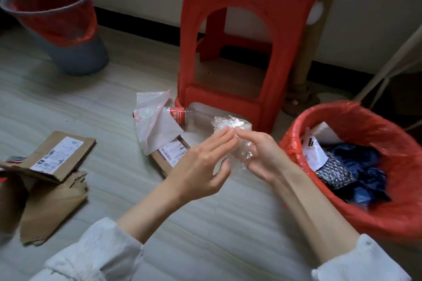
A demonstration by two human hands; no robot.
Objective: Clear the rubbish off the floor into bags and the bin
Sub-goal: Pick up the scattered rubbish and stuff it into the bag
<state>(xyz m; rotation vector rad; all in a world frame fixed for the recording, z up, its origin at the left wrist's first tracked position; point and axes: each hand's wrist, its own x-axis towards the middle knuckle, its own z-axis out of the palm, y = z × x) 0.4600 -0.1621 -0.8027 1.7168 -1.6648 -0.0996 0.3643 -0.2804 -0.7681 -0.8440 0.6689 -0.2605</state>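
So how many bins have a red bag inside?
2. One grey bin stands at the far left by the wall; the other red-bagged bin, already holding rubbish, sits at the right beside the person's right hand. Others may be out of view.

Crinkled clear plastic wrap [230,125] looks glossy. The stool [249,36] is smooth, slightly shiny red plastic. The bin liner [388,210] is thin, wrinkled red plastic film. The torn cardboard [52,203] is matt brown with rough edges. The floor [205,223] has a smooth, wood-grain finish.
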